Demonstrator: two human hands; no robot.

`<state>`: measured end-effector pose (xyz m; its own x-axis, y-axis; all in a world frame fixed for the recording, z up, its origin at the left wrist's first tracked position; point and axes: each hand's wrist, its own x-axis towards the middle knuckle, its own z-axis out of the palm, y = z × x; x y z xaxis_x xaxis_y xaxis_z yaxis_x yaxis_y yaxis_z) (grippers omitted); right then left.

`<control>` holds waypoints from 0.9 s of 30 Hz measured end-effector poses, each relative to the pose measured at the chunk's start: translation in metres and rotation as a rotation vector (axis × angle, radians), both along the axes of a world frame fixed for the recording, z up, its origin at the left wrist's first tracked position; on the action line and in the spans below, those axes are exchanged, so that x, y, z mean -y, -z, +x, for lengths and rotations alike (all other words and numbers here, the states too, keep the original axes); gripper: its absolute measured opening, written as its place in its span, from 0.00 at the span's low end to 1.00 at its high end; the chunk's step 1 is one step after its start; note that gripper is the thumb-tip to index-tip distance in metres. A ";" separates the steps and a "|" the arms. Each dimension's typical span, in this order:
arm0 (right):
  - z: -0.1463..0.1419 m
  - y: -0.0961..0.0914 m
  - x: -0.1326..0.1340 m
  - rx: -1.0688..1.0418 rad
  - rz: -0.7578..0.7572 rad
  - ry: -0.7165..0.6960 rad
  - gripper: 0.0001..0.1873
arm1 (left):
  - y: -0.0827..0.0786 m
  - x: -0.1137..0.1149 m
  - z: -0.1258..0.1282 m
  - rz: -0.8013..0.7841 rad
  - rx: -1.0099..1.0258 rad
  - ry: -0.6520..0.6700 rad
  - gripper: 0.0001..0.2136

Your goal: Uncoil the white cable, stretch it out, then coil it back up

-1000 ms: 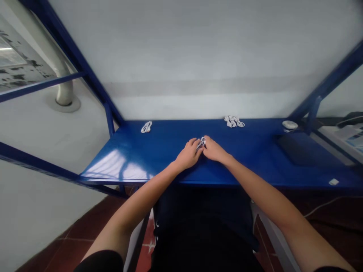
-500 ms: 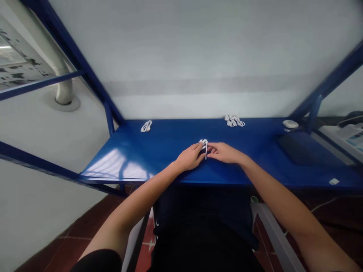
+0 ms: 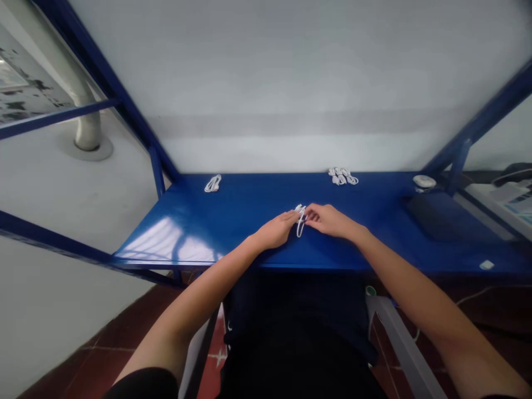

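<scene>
Cable (image 3: 300, 221), white and coiled, now shows a fuller loop toward the near edge of the blue table (image 3: 249, 202), the left hand (image 3: 278, 229) clasping it and the right hand (image 3: 329, 220) narrowed alongside, grip unclear, so it remains in hand, not laid down.

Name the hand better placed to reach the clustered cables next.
Likely the right hand: like the left hand, it is at the cable between them, but nearer the clustered cables.
</scene>
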<state>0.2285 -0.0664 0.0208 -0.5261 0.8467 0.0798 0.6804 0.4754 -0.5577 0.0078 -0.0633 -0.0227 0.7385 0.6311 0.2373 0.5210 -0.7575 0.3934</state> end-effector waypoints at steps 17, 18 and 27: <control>0.022 0.009 -0.012 0.096 0.141 -0.254 0.11 | -0.002 -0.008 0.012 -0.010 0.208 -0.344 0.09; 0.020 0.008 -0.011 0.088 0.129 -0.248 0.10 | -0.002 -0.009 0.013 -0.013 0.230 -0.360 0.08; -0.023 -0.005 -0.024 0.127 -0.130 0.120 0.13 | -0.002 -0.015 0.012 -0.114 0.377 -0.332 0.09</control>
<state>0.2052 -0.0425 0.0255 -0.4201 0.9025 -0.0951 0.7964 0.3164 -0.5154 0.0202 -0.0479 -0.0203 0.3701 0.8545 0.3645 0.5326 -0.5166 0.6704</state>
